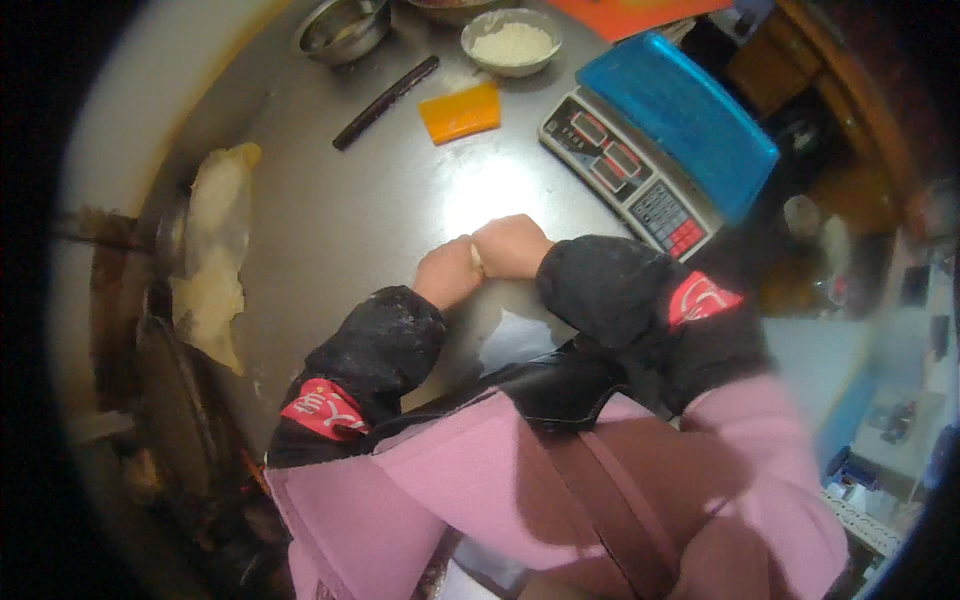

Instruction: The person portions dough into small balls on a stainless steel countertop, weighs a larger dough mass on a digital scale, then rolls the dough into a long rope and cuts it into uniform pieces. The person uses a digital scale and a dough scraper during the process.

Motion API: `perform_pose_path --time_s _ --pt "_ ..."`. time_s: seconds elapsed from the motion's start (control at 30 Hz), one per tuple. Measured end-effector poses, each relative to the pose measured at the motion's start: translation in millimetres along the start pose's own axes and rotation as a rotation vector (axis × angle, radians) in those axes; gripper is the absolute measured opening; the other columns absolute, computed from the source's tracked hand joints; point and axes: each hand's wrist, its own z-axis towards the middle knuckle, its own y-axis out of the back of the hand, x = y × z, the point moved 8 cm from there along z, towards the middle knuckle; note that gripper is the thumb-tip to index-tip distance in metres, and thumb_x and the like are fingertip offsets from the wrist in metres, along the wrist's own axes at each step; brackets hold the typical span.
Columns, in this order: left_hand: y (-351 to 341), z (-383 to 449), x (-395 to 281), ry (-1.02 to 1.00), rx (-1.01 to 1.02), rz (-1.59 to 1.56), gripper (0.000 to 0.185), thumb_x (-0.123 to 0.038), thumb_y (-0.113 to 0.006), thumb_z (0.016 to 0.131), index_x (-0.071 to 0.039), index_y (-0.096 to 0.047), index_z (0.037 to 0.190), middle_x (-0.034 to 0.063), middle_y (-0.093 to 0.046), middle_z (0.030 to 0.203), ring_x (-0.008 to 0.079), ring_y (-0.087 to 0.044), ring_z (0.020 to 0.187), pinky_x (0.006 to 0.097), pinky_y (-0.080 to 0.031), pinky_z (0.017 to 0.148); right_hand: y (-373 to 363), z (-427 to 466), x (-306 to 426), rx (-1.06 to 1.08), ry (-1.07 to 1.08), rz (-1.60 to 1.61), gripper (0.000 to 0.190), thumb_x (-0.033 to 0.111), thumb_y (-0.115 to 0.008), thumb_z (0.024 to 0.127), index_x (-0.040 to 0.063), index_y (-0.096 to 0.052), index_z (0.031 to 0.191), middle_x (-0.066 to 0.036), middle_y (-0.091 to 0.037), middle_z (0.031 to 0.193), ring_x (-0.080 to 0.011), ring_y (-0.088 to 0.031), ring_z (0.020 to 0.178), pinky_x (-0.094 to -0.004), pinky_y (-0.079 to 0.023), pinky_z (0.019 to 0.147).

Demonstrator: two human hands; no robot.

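My left hand [448,271] and my right hand [514,246] meet above the steel worktop [315,217], knuckles up and fingers curled. Between them shows a sliver of a pale piece, dough by its look [475,257]; the rest of it is hidden inside the hands. Both hands are closed on it. Beyond them lies an orange-yellow dough scraper [459,113], with a dark rolling pin [385,103] slanting to its left. To the right of my right hand stands a digital scale [630,161] with a blue pan [679,124].
A bowl of white flour [511,45] and a steel bowl [343,31] stand at the far side, near an orange sheet [630,15]. Along the left edge lies a long pale, crumpled sheet [217,217], its material unclear. A whitish patch [517,341] shows near my apron.
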Motion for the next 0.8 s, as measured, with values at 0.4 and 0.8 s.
perform_pose_path --time_s 0.4,0.8 --pt "-43.5 8.8 2.0 -0.122 -0.205 0.382 0.055 -0.042 -0.064 0.077 -0.004 -0.049 0.113 0.0128 -0.053 0.105 0.0291 -0.051 0.097 0.0477 -0.037 0.084 147.0 -59.6 -60.1 -0.251 0.049 0.813 0.022 0.024 -0.069 0.076 0.005 -0.063 0.087 -0.005 -0.062 0.077 -0.0142 -0.059 0.073 -0.0325 -0.048 0.067" --pt "43.9 -52.5 68.0 -0.125 -0.570 -0.282 0.064 -0.035 -0.061 0.084 -0.004 -0.036 0.135 0.0156 -0.040 0.135 0.0293 -0.034 0.128 0.0432 -0.021 0.109 231.0 -113.5 -293.2 -0.751 -0.343 0.177 0.044 0.036 -0.054 0.090 0.005 -0.055 0.122 -0.014 -0.056 0.122 -0.0281 -0.052 0.114 -0.0351 -0.039 0.096"
